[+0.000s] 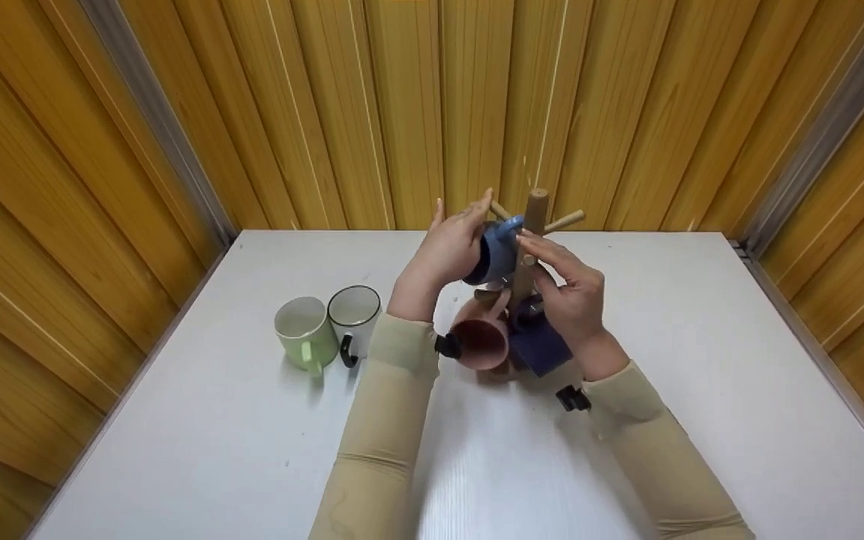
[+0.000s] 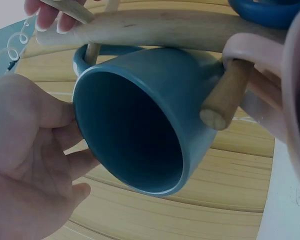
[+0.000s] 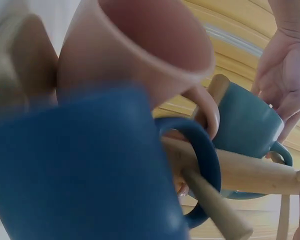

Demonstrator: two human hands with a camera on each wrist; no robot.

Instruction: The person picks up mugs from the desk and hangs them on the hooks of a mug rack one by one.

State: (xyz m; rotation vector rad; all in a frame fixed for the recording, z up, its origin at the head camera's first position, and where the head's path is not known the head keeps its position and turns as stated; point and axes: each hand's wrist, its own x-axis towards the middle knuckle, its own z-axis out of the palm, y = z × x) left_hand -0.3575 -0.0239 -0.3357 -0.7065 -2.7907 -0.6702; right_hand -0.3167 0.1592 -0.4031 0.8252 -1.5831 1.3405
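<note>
A wooden mug tree (image 1: 538,206) stands on the table with pegs sticking out. A teal-blue mug (image 2: 190,95) lies sideways on it, its handle looped around an upper peg. My left hand (image 1: 447,251) touches the outside of that mug at the rim, fingers loosely spread in the left wrist view. My right hand (image 1: 574,300) holds the post near its top; its fingertips (image 2: 45,20) show behind a peg. Lower down hang a pink mug (image 1: 481,345) and a dark blue mug (image 1: 541,349), both by their handles.
Left of the mug tree, a light green mug (image 1: 301,330) and a white mug (image 1: 355,307) with a black rim and handle stand upright, side by side on the white table (image 1: 237,450). Yellow wood-panelled walls (image 1: 402,112) close in the back and both sides.
</note>
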